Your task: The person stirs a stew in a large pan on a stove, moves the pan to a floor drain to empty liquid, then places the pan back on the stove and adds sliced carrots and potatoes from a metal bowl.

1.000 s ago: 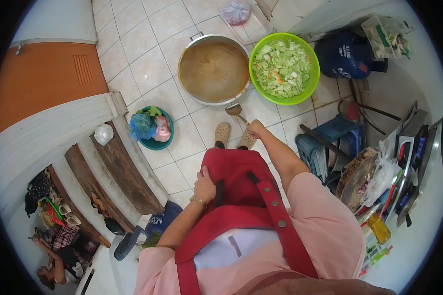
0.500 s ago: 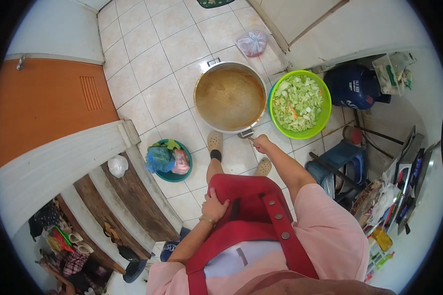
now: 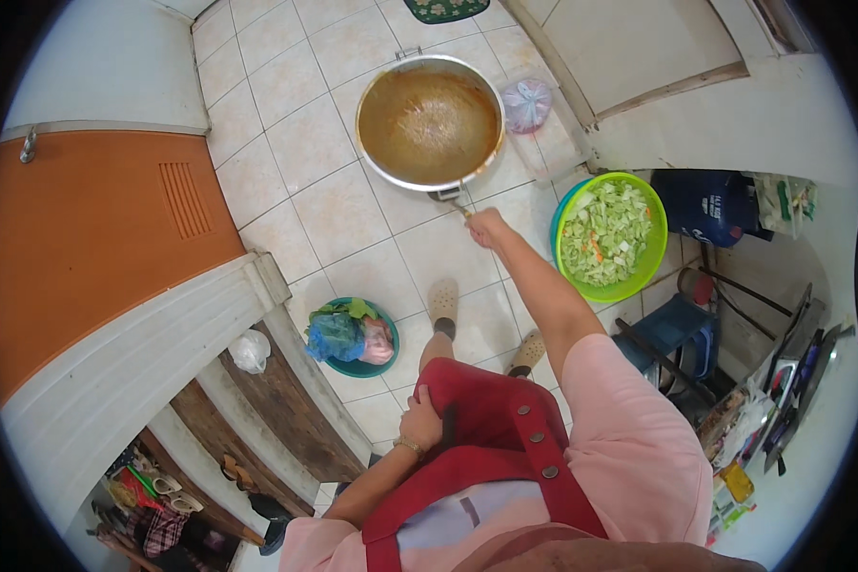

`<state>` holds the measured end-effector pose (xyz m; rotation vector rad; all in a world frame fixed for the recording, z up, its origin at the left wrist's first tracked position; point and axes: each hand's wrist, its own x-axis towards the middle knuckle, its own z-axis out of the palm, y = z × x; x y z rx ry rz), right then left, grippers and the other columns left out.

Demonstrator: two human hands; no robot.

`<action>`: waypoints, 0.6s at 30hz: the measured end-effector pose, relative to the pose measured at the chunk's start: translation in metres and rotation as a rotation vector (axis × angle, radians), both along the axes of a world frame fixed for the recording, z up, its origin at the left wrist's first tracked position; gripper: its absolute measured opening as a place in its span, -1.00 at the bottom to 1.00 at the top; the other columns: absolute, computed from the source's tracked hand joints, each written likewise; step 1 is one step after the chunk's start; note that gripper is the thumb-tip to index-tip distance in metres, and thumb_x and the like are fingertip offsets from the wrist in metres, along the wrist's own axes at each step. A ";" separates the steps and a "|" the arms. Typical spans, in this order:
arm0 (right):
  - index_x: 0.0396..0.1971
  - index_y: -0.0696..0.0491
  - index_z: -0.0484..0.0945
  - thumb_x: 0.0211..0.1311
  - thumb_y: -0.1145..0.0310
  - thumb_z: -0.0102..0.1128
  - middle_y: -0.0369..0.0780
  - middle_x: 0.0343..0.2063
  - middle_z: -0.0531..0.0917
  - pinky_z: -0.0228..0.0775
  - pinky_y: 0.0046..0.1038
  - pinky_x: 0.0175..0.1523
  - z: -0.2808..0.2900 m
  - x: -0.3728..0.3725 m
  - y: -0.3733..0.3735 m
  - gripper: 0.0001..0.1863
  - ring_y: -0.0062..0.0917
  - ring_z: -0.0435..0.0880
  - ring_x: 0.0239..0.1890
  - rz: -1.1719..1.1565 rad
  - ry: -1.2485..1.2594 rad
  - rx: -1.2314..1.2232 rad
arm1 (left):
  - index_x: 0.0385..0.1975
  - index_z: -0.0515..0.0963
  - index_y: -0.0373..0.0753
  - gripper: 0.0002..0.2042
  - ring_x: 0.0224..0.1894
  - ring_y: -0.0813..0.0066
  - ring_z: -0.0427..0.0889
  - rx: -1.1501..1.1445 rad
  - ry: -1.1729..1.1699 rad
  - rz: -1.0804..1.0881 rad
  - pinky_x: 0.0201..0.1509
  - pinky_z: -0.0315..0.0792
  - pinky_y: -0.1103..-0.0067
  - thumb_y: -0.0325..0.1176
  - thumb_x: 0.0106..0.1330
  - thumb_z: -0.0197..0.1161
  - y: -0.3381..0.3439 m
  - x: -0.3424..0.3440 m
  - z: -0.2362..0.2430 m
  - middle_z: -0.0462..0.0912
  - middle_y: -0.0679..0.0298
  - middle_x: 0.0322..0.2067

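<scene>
Home kitchen: gas cylinder (image 3: pixel 704 206), large pot (image 3: pixel 412 182), chopped vegetables (image 3: pixel 605 232), wooden stairs (image 3: pixel 291 405).

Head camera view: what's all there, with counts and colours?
Pot: 1, silver, upper centre
Utensil: 1, metallic, by pot
Large basin: 1, lime, right
Chopped vegetables: many, green and orange, in large basin
Small basin: 1, teal, centre-left
Bags: 2, blue and pinkish, in small basin
Tied bag: 1, reddish, right of pot
Steps: several, brown, white, lower left
Other bag: 1, white, on steps
Door: 1, orange, left
Mat: 1, green, top
Gas cylinder: 1, blue, right
Clutter: uncounted, mixed, far right
Apron: 1, red, lower centre
Clogs: 2, beige, middle
Left hand: 1, on apron
Right hand: 1, holding utensil
</scene>
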<state>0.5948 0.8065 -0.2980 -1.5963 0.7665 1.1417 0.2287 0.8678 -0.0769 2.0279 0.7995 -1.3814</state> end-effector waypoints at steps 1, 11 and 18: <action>-0.65 0.12 0.38 0.02 0.65 0.16 -0.29 -0.76 0.38 0.18 -0.58 -0.78 -0.004 0.017 0.012 -0.82 -0.61 0.39 -0.78 -0.016 -0.008 0.032 | 0.28 -0.01 -0.24 -0.17 -0.11 -0.23 0.52 0.004 -0.003 -0.008 -0.04 0.44 0.14 0.12 0.14 0.17 0.004 0.003 0.000 0.33 -0.24 -0.01; -0.65 0.11 0.36 0.07 0.58 0.13 -0.32 -0.76 0.38 0.13 -0.63 -0.79 -0.002 0.117 0.049 -0.82 -0.66 0.34 -0.80 -0.122 -0.053 0.161 | 0.22 0.03 -0.23 -0.14 -0.17 -0.25 0.55 0.018 -0.122 -0.025 -0.15 0.49 0.11 0.16 0.05 0.24 0.014 0.004 -0.005 0.38 -0.21 -0.06; -0.67 0.05 0.33 0.15 0.39 0.11 -0.30 -0.76 0.36 0.02 -0.59 -0.80 0.034 0.085 -0.070 -0.76 -0.64 0.25 -0.83 -0.194 -0.037 0.105 | 0.26 0.00 -0.21 -0.19 -0.12 -0.23 0.53 0.021 -0.030 -0.106 -0.03 0.45 0.15 0.08 0.13 0.21 0.016 0.018 -0.004 0.35 -0.21 -0.01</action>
